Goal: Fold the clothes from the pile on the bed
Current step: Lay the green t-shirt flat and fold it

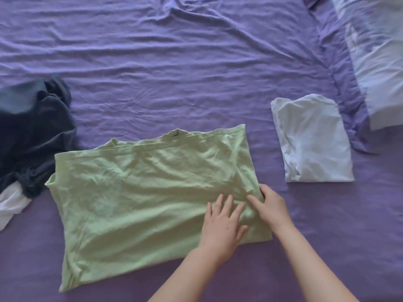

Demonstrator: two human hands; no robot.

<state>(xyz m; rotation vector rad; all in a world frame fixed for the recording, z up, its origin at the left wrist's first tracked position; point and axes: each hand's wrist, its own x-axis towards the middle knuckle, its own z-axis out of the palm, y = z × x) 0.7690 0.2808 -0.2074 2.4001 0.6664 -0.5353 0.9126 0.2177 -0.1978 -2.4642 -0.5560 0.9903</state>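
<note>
A light green garment (139, 192) lies spread flat and partly folded in the middle of the purple bed sheet (174, 73). My left hand (222, 225) rests flat on its right part with fingers spread. My right hand (270, 205) is at the garment's right edge, thumb on top and fingers curled under the fabric. A folded white garment (314, 144) lies to the right. A crumpled pile at the left edge holds a dark blue garment (30, 131) and a white piece (11, 203).
A pale patterned pillow (377, 57) lies at the top right of the bed. The wrinkled sheet stretches across the far half of the bed.
</note>
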